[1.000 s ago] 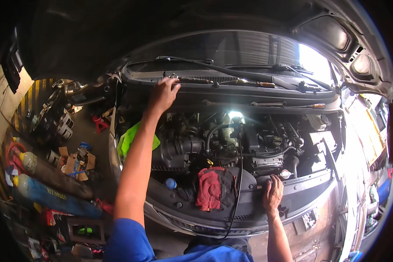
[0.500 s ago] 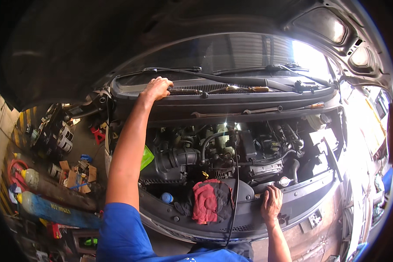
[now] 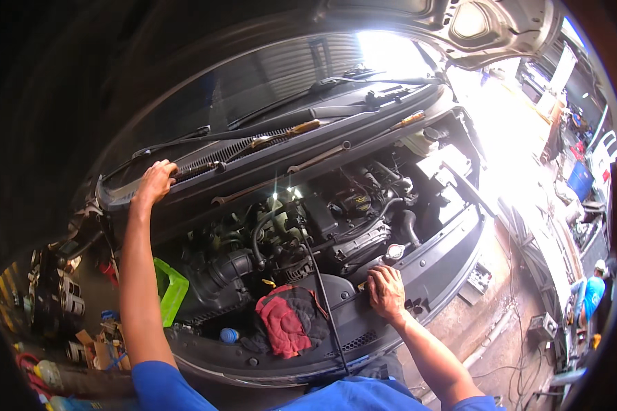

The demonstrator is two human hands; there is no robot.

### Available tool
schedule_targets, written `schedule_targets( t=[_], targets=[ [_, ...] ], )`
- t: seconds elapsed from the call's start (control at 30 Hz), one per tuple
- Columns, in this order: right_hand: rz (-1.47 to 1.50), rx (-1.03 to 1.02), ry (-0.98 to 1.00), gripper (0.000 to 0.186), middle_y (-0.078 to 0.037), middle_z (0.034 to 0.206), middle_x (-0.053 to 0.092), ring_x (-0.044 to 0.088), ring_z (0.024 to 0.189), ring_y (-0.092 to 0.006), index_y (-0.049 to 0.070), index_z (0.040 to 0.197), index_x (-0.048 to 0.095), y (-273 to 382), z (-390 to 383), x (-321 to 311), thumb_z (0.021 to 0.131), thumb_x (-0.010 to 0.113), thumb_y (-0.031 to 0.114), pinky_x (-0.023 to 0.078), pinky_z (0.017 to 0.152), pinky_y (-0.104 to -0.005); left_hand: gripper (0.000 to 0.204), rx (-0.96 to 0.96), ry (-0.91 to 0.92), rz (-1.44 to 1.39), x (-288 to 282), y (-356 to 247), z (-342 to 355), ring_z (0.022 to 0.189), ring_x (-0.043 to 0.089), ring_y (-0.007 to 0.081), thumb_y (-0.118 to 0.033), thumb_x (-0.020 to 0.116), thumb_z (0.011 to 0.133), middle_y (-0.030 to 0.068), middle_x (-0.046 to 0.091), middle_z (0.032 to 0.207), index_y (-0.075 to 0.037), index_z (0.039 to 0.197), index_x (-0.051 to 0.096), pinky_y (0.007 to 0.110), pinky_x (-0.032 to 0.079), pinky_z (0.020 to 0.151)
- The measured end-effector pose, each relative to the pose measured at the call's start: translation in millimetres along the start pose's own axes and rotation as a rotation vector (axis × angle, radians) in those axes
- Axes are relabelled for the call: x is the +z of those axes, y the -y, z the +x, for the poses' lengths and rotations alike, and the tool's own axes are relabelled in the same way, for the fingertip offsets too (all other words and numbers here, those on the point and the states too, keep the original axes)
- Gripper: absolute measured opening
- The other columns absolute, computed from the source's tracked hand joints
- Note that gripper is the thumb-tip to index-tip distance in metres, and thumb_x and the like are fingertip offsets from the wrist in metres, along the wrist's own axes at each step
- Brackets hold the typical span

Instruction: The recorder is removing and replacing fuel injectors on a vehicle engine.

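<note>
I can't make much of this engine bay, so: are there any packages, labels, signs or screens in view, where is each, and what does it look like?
Cardboard boxes: on the floor at lower left beside the car, brown, small, jumbled.
Green container: left side of the engine bay, by the left arm, bright green, boxy.
Cap label: on a round black cap mid-engine, yellow marking.
No screens or signs can be made out.

The open engine bay's black plastic front panel [image 3: 418, 291] carries a crumpled red-and-black cloth rag [image 3: 289, 318] — lying left of the slim black prop rod [image 3: 322, 294]. Right of that rod, a hand [image 3: 386, 291] rests flat on the panel — fingers spread.
</note>
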State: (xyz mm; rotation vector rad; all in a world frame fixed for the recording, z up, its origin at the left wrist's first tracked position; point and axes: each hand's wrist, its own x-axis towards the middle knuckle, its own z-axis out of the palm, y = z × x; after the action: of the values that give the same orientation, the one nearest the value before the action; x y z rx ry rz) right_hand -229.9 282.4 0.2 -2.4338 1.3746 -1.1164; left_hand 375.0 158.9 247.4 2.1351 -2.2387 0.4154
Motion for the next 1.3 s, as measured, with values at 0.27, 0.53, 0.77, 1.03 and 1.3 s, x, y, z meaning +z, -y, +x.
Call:
schedule_targets(
  t=[0.27, 0.53, 0.77, 1.03, 1.3],
  targets=[
    [0.031, -0.025, 0.015, 0.016, -0.014, 0.112, 0.070, 0.064, 0.114, -0.0334, 0.002, 0.108, 0.070, 7, 4, 1, 0.094, 0.069, 0.008, 0.048, 0.100, -0.0459, 0.023, 0.030, 0.019, 0.067, 10, 13, -5, 0.121, 0.062, 0.0346, -0.008, 0.069, 0.094, 0.0138, 0.068, 0.120, -0.007, 0.117, 0.067, 0.047, 0.048, 0.105],
    [0.018, -0.005, 0.013, 0.015, -0.015, 0.112, 0.070, 0.064, 0.114, -0.0353, 0.001, 0.107, 0.068, 3, 1, 0, 0.096, 0.065, 0.010, 0.046, 0.101, -0.0477, 0.046, 0.058, -0.231, 0.224, 1, 15, -14, 0.130, 0.061, 0.0323, 0.008, 0.063, 0.087, 0.0143, 0.066, 0.134, -0.006, 0.131, 0.062, 0.048, 0.039, 0.124],
    [0.037, 0.006, 0.009, 0.016, -0.015, 0.113, 0.069, 0.063, 0.115, -0.0356, 0.003, 0.111, 0.068, 2, -1, -4, 0.099, 0.063, 0.012, 0.045, 0.103, -0.0472, 0.043, 0.255, -0.402, 0.285, -67, -61, -69, 0.136, 0.059, 0.0266, 0.005, 0.054, 0.093, 0.0115, 0.065, 0.134, -0.005, 0.134, 0.062, 0.052, 0.031, 0.130],
    [1.253, 0.335, 0.468, 0.062, -0.014, 0.120, 0.075, 0.070, 0.108, -0.0213, -0.003, 0.145, 0.059, 75, 74, -70, 0.114, 0.043, 0.049, 0.051, 0.101, -0.0364, 0.027, 0.603, -0.384, 0.238, -116, -265, -177, 0.135, 0.060, 0.0244, -0.016, 0.066, 0.092, 0.0072, 0.067, 0.124, -0.009, 0.118, 0.071, 0.060, 0.038, 0.125],
    [1.475, 0.292, 1.216, 0.042, -0.006, 0.096, 0.074, 0.069, 0.093, -0.0131, -0.003, 0.128, 0.065, 99, 59, -132, 0.110, 0.061, 0.034, 0.051, 0.089, -0.0308, 0.036, 0.569, -0.268, 0.062, -91, -391, -245, 0.144, 0.052, 0.0288, -0.018, 0.067, 0.091, 0.0071, 0.063, 0.135, -0.013, 0.127, 0.070, 0.059, 0.034, 0.127]
  ],
)
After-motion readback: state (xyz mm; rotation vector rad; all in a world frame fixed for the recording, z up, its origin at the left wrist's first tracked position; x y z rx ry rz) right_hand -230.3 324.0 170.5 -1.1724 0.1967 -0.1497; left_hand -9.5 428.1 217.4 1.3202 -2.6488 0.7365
